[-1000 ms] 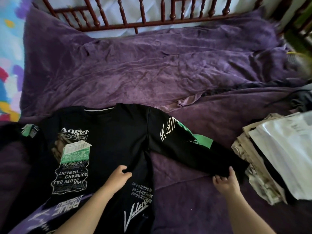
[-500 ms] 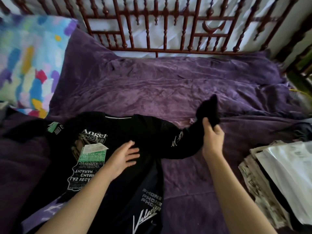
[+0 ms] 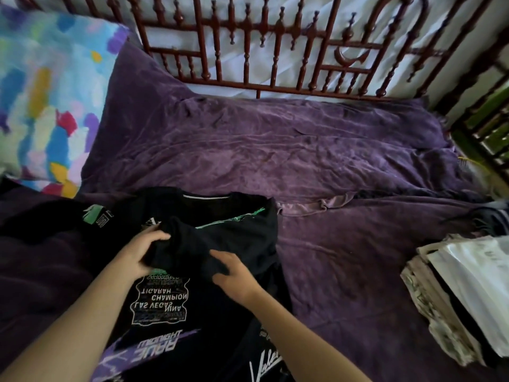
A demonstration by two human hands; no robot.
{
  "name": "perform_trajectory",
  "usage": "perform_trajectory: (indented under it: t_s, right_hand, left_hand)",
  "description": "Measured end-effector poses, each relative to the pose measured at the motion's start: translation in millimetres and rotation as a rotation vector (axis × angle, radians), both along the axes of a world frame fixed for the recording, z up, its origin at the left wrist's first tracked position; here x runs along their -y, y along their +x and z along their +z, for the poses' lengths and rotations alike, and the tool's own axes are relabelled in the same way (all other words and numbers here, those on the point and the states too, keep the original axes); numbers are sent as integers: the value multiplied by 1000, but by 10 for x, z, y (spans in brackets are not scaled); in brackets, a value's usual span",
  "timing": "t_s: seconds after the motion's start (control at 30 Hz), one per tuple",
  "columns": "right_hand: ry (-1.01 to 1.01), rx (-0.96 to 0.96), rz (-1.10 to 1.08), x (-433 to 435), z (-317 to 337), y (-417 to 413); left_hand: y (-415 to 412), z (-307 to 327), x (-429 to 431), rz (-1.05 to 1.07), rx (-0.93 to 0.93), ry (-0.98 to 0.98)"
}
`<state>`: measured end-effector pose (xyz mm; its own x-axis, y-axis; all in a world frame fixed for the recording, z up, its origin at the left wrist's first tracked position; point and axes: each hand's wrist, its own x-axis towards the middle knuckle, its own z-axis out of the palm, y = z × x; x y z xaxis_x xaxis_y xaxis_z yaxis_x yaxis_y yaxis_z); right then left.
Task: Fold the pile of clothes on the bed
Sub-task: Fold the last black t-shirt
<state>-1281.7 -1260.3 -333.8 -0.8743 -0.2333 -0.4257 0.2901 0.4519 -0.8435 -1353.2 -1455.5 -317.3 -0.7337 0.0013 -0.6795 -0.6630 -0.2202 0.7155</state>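
**Black sweatshirt on the bed, one sleeve across its chest**

Position: the sweatshirt lies print side up on the purple bed cover, at the near left of the bed. Its collar points toward the red-brown wooden railing. White and green lettering shows on the chest and runs down toward the hem.

Sleeve: one sleeve lies bunched across the upper chest and covers the top of the print. The other sleeve, which has a green patch, trails off to the left over darker bedding.

Hands: the left hand grips the cuff end of the crossed sleeve, thumb on top and fingers curled beneath. The right hand rests on the same sleeve just beside the left, fingers spread and only slightly bent, with nothing clasped in it. Both forearms cross the lower half of the garment and hide part of it.

Surroundings: a multicoloured pillow stands against the far left corner. A stack of folded clothes sits at the right edge, well apart from the sweatshirt, with a white plastic packet on top. Beyond the stack lies a dark crumpled garment, too dim to identify. Between the sweatshirt and the stack there is rumpled cover with a raised fold line.
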Motion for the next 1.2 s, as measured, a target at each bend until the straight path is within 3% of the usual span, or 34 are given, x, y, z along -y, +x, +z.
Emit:
perform_trajectory:
  t_s: [0.13, 0.33, 0.67, 1.0, 1.2]
  right_hand:
    - [135, 101, -124, -114, -259, 9]
    - [264, 158, -145, 128, -424, 39]
    - [331, 156, -99, 703, -546, -305]
    - [366, 251, -160, 884, -930, -563]
    - [579, 345, 120, 961, -1247, -698]
  left_hand:
    - [83, -216, 378, 138, 109, 85]
    - [655, -987, 1015, 144, 436, -217]
    - [-5, -1107, 2091, 327, 256, -276]
    - [-1101, -1217, 2763, 542, 184, -87]
    - [-1543, -1356, 3125, 734, 340, -50]
